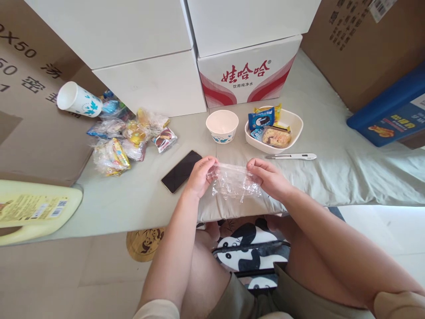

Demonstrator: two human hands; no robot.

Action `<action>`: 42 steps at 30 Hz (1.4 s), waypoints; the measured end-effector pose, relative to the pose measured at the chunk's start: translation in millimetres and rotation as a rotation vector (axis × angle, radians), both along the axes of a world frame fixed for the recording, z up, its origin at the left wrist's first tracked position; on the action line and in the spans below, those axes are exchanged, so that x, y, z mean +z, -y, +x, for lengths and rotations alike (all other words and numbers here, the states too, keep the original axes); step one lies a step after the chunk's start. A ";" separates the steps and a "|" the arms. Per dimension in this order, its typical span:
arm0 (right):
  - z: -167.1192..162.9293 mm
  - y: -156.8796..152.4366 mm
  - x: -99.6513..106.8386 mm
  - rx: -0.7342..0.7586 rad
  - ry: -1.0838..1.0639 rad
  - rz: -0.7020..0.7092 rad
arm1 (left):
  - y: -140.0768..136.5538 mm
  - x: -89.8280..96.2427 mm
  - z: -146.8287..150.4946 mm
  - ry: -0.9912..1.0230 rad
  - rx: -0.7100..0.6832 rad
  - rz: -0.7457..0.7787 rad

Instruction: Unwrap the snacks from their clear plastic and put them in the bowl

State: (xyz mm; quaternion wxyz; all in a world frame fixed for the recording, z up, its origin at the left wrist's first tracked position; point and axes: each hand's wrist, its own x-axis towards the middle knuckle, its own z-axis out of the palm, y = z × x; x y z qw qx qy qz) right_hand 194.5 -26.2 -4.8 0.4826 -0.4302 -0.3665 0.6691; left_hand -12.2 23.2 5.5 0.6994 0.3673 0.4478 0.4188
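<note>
A clear plastic bag (237,184) is stretched between my two hands above the front edge of the cloth-covered surface. My left hand (203,173) pinches its left upper corner, and my right hand (268,177) pinches the right one. The bag looks thin and crinkled, with nothing visible inside. Just left of my left hand lies a black phone (181,170). Beyond the bag stands a white paper bowl (222,126) with a blue leaf pattern. Right of it, a white plastic dish (294,124) holds several wrapped snacks (275,136). A white utility knife (294,156) lies in front of that dish.
Several wrapped snacks (133,133) are heaped at the left, beside a tilted paper cup (79,101). White cartons (245,75) stand along the back, with brown boxes at both sides. A yellow jug (40,208) lies front left; a blue container (392,108) is at the right.
</note>
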 end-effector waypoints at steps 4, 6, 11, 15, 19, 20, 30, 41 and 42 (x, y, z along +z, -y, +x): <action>-0.4 0.0 1.2 -0.007 0.035 0.004 | 0.3 -1.4 1.1 -0.098 -0.025 0.019; -0.1 -0.2 1.6 -0.010 0.044 0.001 | 0.4 -2.1 2.2 -0.134 -0.041 0.025; 0.7 0.2 0.2 -0.002 0.077 -0.006 | 0.6 -5.3 3.6 -0.204 -0.073 0.032; 1.4 0.7 -0.8 0.005 0.115 -0.001 | 0.4 -9.4 3.3 -0.244 -0.095 0.043; 1.8 0.7 -0.4 0.007 0.127 -0.002 | 0.0 -12.0 3.6 -0.272 -0.115 0.049; 1.8 0.7 -0.1 0.008 0.129 -0.002 | -0.1 -12.4 3.8 -0.276 -0.117 0.049; 1.4 1.6 0.7 0.045 0.220 0.029 | 1.2 -12.7 6.0 -0.308 -0.141 0.076; 0.2 2.1 -0.5 0.124 0.255 0.041 | 2.2 -14.9 7.2 -0.379 -0.184 0.156; 0.0 2.1 -0.5 0.126 0.259 0.042 | 2.3 -15.2 7.1 -0.383 -0.189 0.157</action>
